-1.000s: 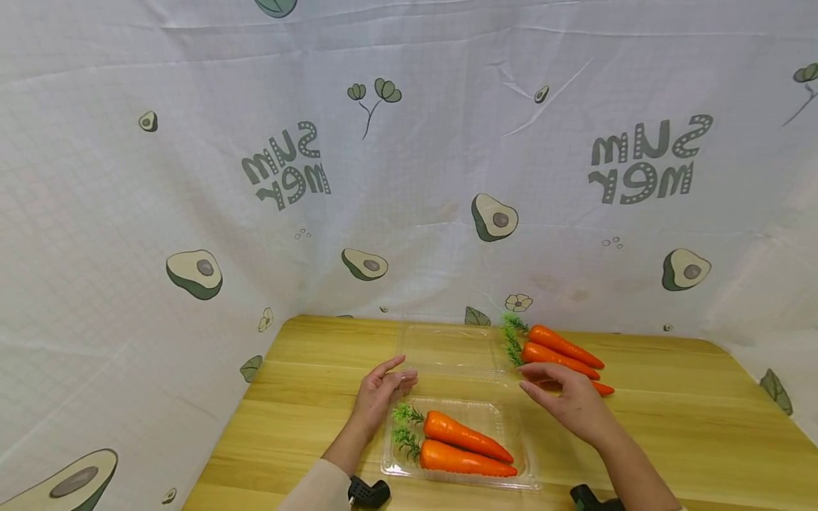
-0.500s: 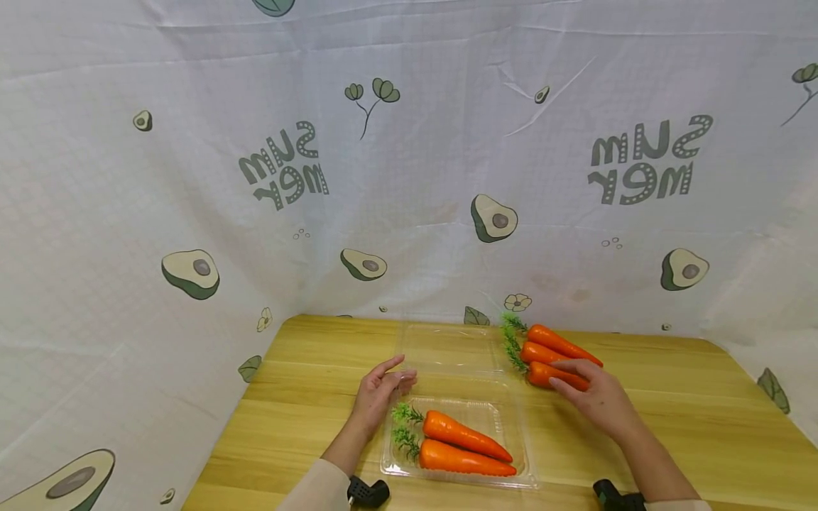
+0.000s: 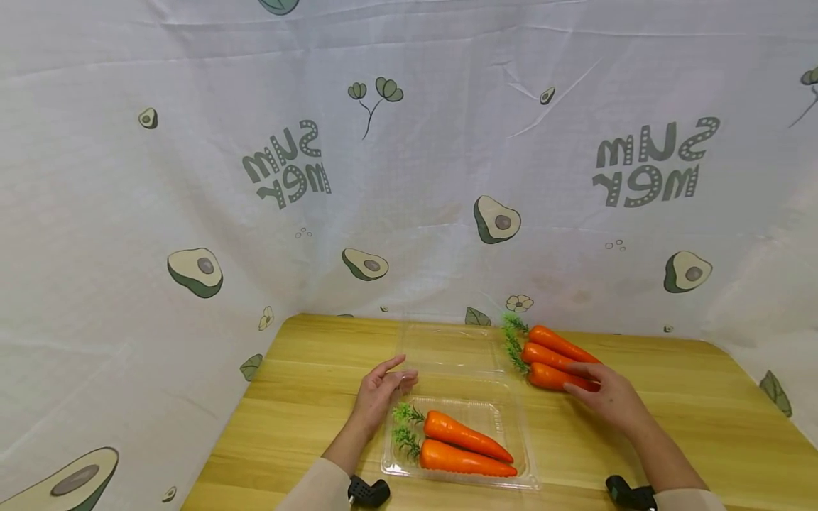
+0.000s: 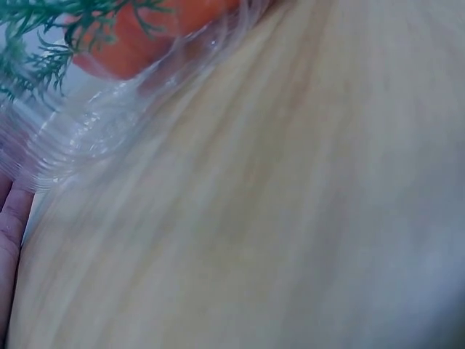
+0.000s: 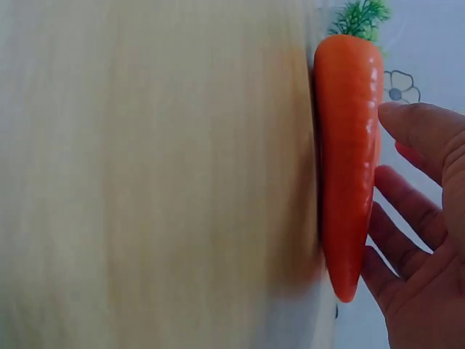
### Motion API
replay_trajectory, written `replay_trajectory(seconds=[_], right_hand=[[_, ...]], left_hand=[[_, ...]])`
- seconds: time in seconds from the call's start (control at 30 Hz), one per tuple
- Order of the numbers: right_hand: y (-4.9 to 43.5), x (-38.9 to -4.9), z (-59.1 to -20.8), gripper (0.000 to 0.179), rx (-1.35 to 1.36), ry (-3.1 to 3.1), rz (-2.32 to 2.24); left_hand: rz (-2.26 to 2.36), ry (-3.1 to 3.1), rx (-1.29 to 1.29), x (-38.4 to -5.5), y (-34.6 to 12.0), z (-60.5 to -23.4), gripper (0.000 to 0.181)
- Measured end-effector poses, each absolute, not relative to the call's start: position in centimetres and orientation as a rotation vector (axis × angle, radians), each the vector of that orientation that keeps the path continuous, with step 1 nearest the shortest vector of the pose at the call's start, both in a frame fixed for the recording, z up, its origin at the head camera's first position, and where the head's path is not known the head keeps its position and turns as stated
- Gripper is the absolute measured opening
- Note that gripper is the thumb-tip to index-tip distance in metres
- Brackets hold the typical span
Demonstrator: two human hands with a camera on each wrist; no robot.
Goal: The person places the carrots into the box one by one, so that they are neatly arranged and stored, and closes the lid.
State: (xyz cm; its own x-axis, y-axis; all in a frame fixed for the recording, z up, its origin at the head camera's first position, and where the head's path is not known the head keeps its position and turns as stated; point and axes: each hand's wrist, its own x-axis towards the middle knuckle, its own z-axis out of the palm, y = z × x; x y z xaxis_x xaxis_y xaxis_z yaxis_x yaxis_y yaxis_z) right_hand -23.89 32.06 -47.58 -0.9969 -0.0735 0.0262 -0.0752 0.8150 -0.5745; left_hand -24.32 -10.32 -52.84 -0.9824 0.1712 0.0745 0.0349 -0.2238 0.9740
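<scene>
An open clear plastic clamshell container (image 3: 525, 475) lies on the table, with two orange carrots (image 3: 463, 458) in its near half, green tops to the left. My left hand (image 3: 377, 401) is at the container's left side near the hinge, fingers extended at the clear plastic; its fingertips (image 4: 18, 193) show at the edge of the left wrist view. Three more carrots (image 3: 556, 355) lie side by side at the back right. My right hand (image 3: 610, 401) is over the nearest carrot (image 5: 349, 145), thumb and fingertips right at its upper side, fingers loosely bent.
The container's clear lid (image 3: 450, 348) lies folded back on the wooden table (image 3: 319, 355). A white curtain (image 3: 409, 163) printed with avocados hangs behind and beside the table. Black wrist devices (image 3: 369, 491) sit at both sleeves.
My right hand has moved rightward from the carrots' leafy ends toward the tapered end of the nearest one. My left hand and the two carrots in the container have stayed put.
</scene>
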Motion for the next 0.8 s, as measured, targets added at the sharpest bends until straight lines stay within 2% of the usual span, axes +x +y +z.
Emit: replay_trajectory(seconds=[0.37,0.8], right_hand=[[32.9,-23.9,-48.1,0.061,0.137,-3.039,0.879],[32.7,-24.1,-48.9,0.052,0.189,-3.063,0.792]], left_hand=[[2.367,1.905,0.263,-24.3,-10.4,-52.8,0.051],[2.386,1.865,0.225,-24.3,-10.3,-52.8,0.05]])
